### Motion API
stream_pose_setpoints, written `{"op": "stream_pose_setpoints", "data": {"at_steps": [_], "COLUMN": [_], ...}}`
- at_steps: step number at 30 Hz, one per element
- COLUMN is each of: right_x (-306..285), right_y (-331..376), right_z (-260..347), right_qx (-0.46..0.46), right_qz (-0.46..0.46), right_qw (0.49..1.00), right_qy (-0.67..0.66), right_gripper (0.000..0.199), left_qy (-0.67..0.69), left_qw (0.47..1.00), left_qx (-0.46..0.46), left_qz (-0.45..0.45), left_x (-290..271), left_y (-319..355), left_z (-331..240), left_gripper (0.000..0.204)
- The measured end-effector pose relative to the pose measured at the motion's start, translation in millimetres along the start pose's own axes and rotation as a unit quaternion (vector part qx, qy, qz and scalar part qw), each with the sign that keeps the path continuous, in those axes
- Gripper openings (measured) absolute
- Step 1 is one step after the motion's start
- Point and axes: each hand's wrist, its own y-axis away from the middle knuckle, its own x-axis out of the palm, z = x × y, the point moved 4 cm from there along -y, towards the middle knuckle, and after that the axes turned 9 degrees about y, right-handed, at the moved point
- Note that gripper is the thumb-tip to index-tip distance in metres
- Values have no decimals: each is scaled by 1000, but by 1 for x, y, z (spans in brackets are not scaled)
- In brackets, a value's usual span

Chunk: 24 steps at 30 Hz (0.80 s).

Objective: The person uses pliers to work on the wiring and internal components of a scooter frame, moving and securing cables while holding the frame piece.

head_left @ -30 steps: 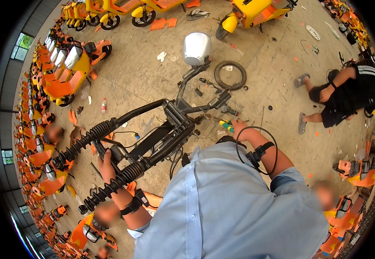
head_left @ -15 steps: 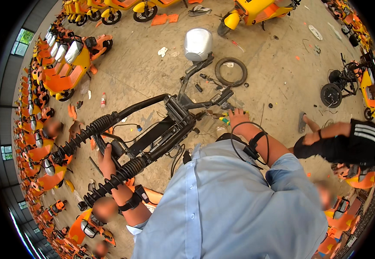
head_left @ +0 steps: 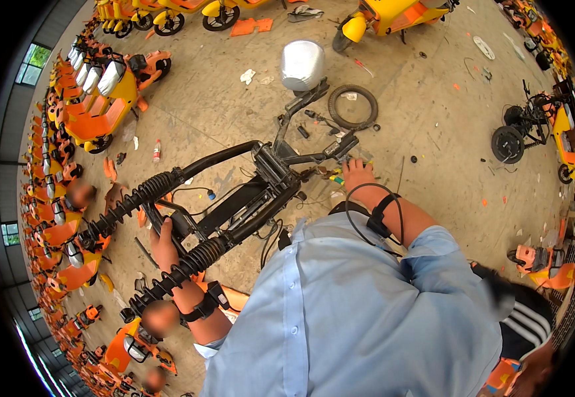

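A stripped black scooter frame (head_left: 234,205) lies tilted across the floor before me, its two coil-spring shock absorbers (head_left: 191,261) pointing lower left. Between the springs, my left hand (head_left: 163,248) is closed around a black bar of the frame, thumb up. Beyond the frame, the handlebar (head_left: 324,155) joins a headlight covered in silver wrap (head_left: 303,66). My right hand (head_left: 358,177) is just below the handlebar's right end, fingers curled over something small. Yellow-and-green pieces (head_left: 337,179) show beside those fingers; what they belong to is hidden.
A loose tyre (head_left: 353,107) lies past the handlebar. Rows of orange-yellow scooters (head_left: 105,109) line the left side. A partly stripped scooter (head_left: 509,144) stands at right. A person in black striped clothing (head_left: 526,317) is close at my lower right. A plastic bottle (head_left: 156,151) lies left.
The person at right has moved nearer, down behind my right side. My right hand has shifted slightly left, its fingers more bent. My left hand keeps its hold.
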Motion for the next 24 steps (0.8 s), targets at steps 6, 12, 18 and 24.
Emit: {"op": "stream_pose_setpoints", "data": {"at_steps": [6, 12, 18, 24], "right_x": [7, 3, -30, -21], "right_y": [-9, -11, 7, 7], "right_z": [2, 4, -4, 1], "right_qx": [11, -13, -3, -5], "right_qz": [13, 9, 41, 72], "right_qw": [1000, 999, 999, 997], "right_qy": [17, 42, 11, -34], "right_gripper": [66, 54, 58, 68], "left_qy": [-14, -10, -73, -67], "left_qw": [1000, 1000, 997, 997], "left_qx": [-2, 8, 35, 36], "left_qz": [15, 18, -10, -24], "left_x": [-3, 2, 19, 19], "left_y": [-7, -3, 17, 20], "left_z": [6, 1, -27, -27], "left_gripper": [43, 51, 60, 55]}}
